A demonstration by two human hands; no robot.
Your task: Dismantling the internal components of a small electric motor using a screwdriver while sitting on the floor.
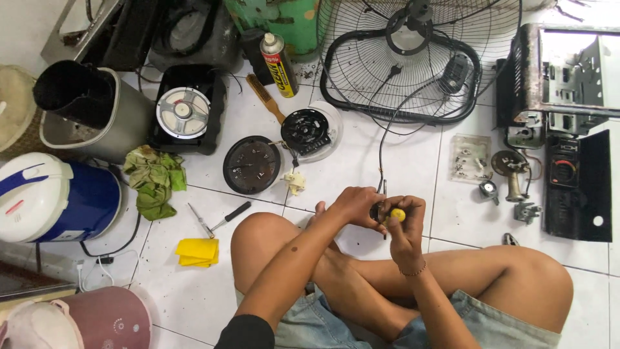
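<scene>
White glazed tiles with dark grout lines make up the floor (400, 168), speckled with grit and crowded with appliance parts. The person sits cross-legged near its lower edge, both hands meeting above the knees. The left hand (352, 205) closes around a small dark part (376, 211) from which a black cord (382, 139) runs up toward the fan guard (400, 71) at the top edge. The right hand (403, 223) grips a yellow-handled screwdriver (396, 215), its tip against that part. Toward the left edge lie a green rag (154, 181), a folded yellow cloth (197, 252), a second screwdriver (219, 220) and a blue-and-white rice cooker (58, 197). A round black plate (252, 165) and a spray can (279, 64) sit nearer the middle, a metal casing (568, 71) in the top right corner.
</scene>
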